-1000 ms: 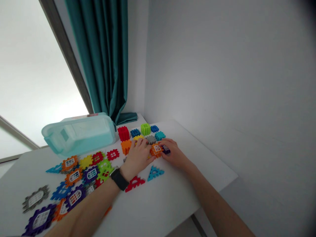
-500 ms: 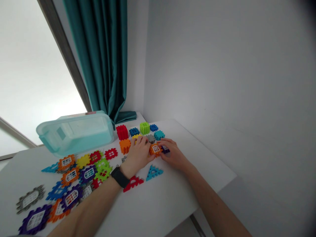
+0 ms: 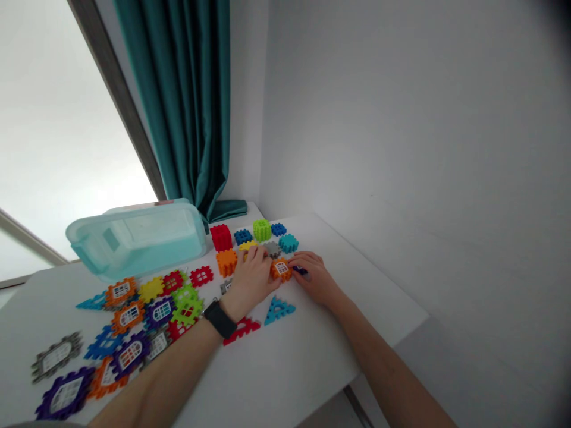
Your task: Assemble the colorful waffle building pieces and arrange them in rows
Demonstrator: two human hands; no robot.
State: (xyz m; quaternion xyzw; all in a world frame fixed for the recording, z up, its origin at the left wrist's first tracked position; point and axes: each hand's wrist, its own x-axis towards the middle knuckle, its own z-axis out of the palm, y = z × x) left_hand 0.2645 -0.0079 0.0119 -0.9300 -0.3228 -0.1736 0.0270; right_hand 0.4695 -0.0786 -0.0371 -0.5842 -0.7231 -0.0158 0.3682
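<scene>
My left hand (image 3: 253,277), with a dark watch on its wrist, curls against the left side of an orange interlocking window tile (image 3: 282,268), its thumb at the tile's near edge. From the right, my right hand (image 3: 316,278) pinches a dark purple tile (image 3: 300,270) beside the orange one; the fingers cover most of it. Beyond the hands lie a yellow tile (image 3: 248,245), partly hidden, a grey tile (image 3: 272,249) and a stack of turquoise tiles (image 3: 288,242). Nearer to me are a blue triangle (image 3: 279,310) and a red triangle (image 3: 242,330).
Red (image 3: 221,237), orange (image 3: 226,262) and lime (image 3: 262,229) tile stacks stand at the back. Many loose tiles, among them a purple window frame (image 3: 66,393), cover the table's left. A pale turquoise plastic bin (image 3: 143,238) stands behind them, near a green curtain (image 3: 187,107).
The fingers of my right hand have closed in on the purple tile, which shows less now. My left hand stays beside the orange tile, almost unmoved.
</scene>
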